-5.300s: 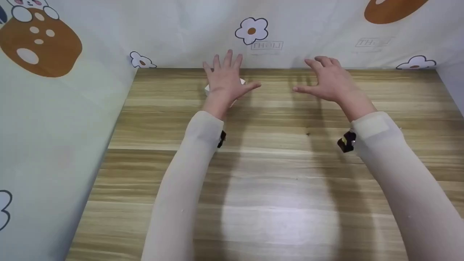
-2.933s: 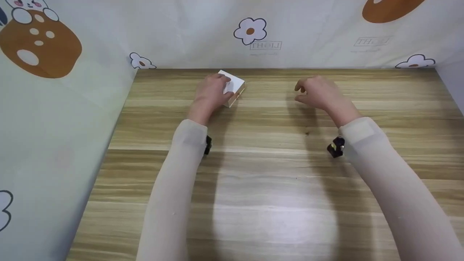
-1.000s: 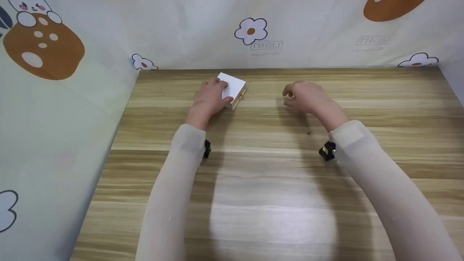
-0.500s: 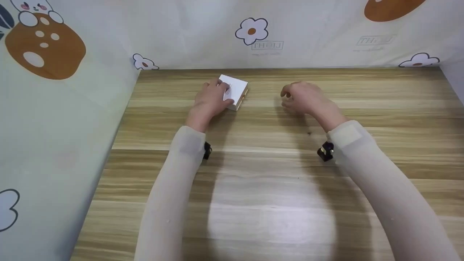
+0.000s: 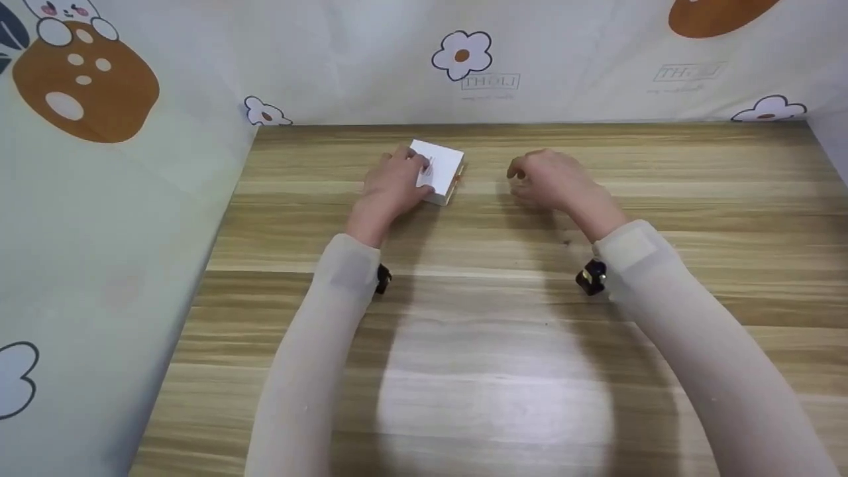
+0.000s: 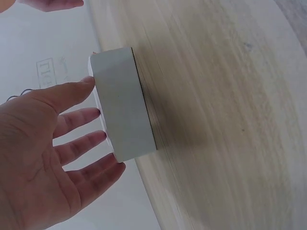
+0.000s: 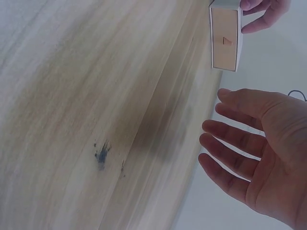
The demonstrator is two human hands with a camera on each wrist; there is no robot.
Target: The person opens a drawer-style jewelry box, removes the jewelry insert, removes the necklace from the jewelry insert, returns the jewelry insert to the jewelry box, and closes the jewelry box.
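Observation:
A small white box (image 5: 445, 164) lies flat on the wooden tabletop near the back wall, turned slightly askew. My left hand (image 5: 395, 180) reaches it from the left, fingertips and thumb on its top face and edge. In the left wrist view the box's plain white side (image 6: 123, 105) faces the palm, with the fingers only slightly bent along the upper edge. A tan drawer front (image 7: 224, 39) with a small tab shows on the box in the right wrist view. To the right of the box, my right hand (image 5: 546, 179) hovers over the table, fingers loosely curved, holding nothing.
A pale cloth wall (image 5: 371, 59) with printed flowers and brown shapes rises behind the table, and another stands along the left side. The wood-grain tabletop (image 5: 490, 371) spreads out in front. A dark mark (image 7: 101, 155) shows on its surface.
Both hands were spread earlier, the left one covering the box. Since then the left fingers have settled on the box, which has shifted slightly right and turned. The right hand has moved left towards it.

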